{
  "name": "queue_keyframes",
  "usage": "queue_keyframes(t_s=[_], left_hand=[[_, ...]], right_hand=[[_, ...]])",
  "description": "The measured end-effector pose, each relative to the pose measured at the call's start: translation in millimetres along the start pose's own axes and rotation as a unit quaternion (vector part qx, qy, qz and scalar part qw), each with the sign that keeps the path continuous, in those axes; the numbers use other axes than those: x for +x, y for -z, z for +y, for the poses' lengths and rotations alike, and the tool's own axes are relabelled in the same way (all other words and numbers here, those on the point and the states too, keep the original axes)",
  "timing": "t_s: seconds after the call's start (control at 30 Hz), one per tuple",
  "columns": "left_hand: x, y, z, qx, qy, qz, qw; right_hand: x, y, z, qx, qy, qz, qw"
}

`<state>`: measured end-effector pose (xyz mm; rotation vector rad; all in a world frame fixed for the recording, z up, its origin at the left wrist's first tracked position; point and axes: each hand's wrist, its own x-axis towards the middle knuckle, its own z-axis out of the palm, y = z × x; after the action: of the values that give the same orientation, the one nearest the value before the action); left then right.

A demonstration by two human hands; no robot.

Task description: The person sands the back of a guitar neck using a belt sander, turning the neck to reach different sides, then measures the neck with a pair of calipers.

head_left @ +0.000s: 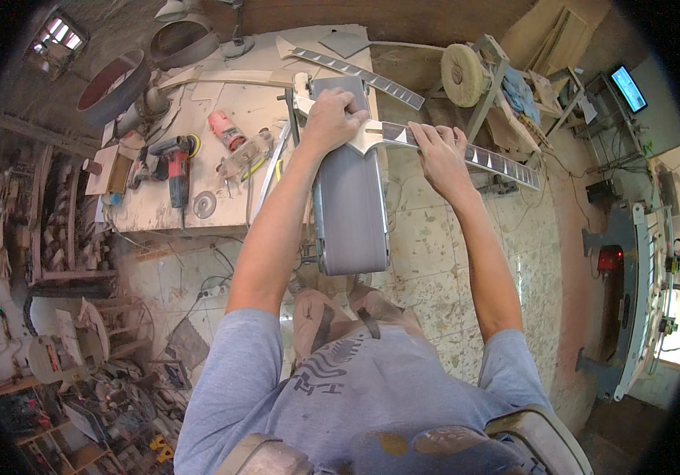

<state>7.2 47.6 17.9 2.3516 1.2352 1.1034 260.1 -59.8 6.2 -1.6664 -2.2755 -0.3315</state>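
You have the guitar neck set crosswise over the belt sander, at the right side of the tabletop, with its dark, inlaid face up and its far end projecting to the right, clear of the belt. Your left grip is closed over the pale head end, above the belt; your right grip is clamped around the dark fingerboard just right of the sander, its thumb hidden beneath. Judged by present condition, the work is partway: the head is already cut to outline, and the fingerboard is already in place with its pale triangular inlays. The head wood appears bare, so the sanding is probably unfinished and surface finishing has likely not begun. You cannot verify the underside, as it faces the belt; nor can you tell from this view how firmly it bears on the belt or how much material is left to remove. A second neck, of similar form, lies unheld at the far side, beyond the sander; its degree of completion cannot be determined. The red power tool rests unused on the left.
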Motion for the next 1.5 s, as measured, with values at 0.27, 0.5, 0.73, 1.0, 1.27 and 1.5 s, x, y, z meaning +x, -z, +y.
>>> queue_keyframes(t_s=[0.27, 0.5, 0.73, 1.0, 1.27, 1.5], left_hand=[[-0.3, -4.7, 3.6, -0.007, 0.005, -0.003, 1.000], [2.8, -6.6, 9.1, -0.036, 0.022, -0.027, 0.999], [2.4, -13.0, 9.5, -0.062, 0.015, -0.020, 0.998], [4.9, -20.0, 14.6, -0.092, 0.012, -0.024, 0.995], [-1.3, -18.3, 17.5, -0.091, 0.039, -0.028, 0.995], [-8.9, -16.2, 14.1, -0.087, 0.044, 0.004, 0.995]], right_hand=[[-7.6, 11.5, -0.4, -0.001, -0.005, -0.019, 1.000], [-11.1, 19.2, 1.6, -0.007, -0.013, -0.038, 0.999], [-16.4, 29.2, 8.4, 0.034, 0.004, -0.048, 0.998], [-17.2, 47.3, 13.4, 0.039, 0.004, -0.093, 0.995], [-12.7, 52.7, 10.4, 0.022, 0.018, -0.117, 0.993], [-7.7, 51.5, 7.8, 0.015, 0.048, -0.105, 0.993]])
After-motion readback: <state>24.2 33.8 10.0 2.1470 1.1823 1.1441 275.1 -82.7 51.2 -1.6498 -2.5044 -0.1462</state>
